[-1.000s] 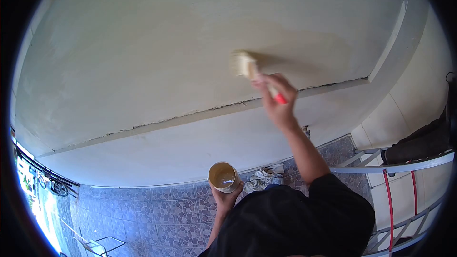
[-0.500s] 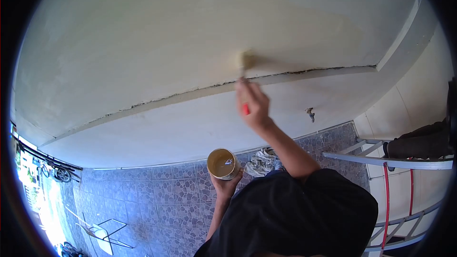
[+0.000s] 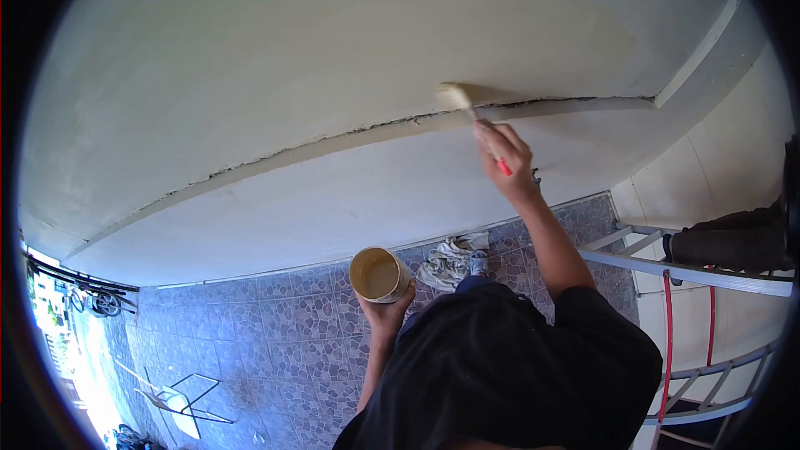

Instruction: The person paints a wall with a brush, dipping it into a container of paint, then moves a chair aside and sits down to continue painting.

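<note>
My right hand (image 3: pixel 508 158) is closed around a paintbrush (image 3: pixel 455 97) whose handle has a red end. The bristles are at the wall (image 3: pixel 333 58), just above a long dark crack (image 3: pixel 358 129), and cast a shadow to the right. A darker, damp-looking patch spreads over the wall above. Lower down, my left hand (image 3: pixel 388 314) grips a round paint container (image 3: pixel 357 277) from below and the side. Pale liquid shows inside it, and its mouth tips up towards me.
A metal ladder (image 3: pixel 633 262) with red braces stands at right, with another person's leg (image 3: pixel 725 248) on it. Crumpled cloth (image 3: pixel 447 263) lies on the patterned tile floor (image 3: pixel 283 325). A chair (image 3: pixel 179 404) stands at lower left. A tap behind my right wrist is mostly hidden.
My right hand has moved right and slightly down with the paintbrush, which now leans to the left. The container has shifted slightly left and up in view.
</note>
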Demonstrator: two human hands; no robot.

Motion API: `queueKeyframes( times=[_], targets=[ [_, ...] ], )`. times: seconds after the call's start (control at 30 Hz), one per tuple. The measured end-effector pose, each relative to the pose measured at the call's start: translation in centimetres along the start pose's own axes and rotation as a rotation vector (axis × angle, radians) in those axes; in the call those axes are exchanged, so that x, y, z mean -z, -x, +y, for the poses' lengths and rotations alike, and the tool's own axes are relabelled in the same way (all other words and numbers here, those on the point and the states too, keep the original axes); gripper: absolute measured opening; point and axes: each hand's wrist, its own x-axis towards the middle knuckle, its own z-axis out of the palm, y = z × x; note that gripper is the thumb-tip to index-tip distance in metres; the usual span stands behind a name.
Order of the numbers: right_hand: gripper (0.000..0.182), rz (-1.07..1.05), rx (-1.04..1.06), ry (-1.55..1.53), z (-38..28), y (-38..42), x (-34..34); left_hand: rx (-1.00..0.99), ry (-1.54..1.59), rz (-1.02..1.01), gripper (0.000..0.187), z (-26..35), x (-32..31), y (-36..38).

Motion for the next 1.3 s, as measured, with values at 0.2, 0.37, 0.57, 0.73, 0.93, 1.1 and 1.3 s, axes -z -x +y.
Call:
queueKeyframes(
  times=[0.2,0.37,0.57,0.73,0.93,1.1,1.3],
  targets=[
    [0.033,0.368,-0.189,0.266,1.7,2.8,2.9,0.011,-0.061,-0.024,0.081,-0.3,-0.7,-0.5],
    [0.048,0.367,-0.126,0.157,-1.1,1.7,-3.5,0.029,-0.024,-0.031,0.08,0.5,-1.0,-0.6],
    [0.035,0.032,-0.112,-0.323,-11.2,0.4,-7.4,0.092,0.031,-0.084,0.075,1.6,-0.8,-0.6],
    [0.032,0.06,-0.131,-0.288,-10.4,1.3,-5.1,0.059,0.02,-0.078,0.075,1.0,-0.8,-0.8],
    [0.031,0.305,-0.135,-0.058,-5.3,0.6,-2.7,-0.023,-0.041,-0.03,0.078,-0.4,-1.2,-1.2],
    [0.029,-0.219,0.085,-0.217,-7.4,-0.2,-4.5,0.013,-0.041,-0.016,0.078,-0.3,-1.2,-0.9],
    [0.023,-0.303,0.0,-0.339,-9.1,-2.0,-5.3,0.06,-0.045,0.042,0.075,1.0,-0.3,0.2]
  ],
)
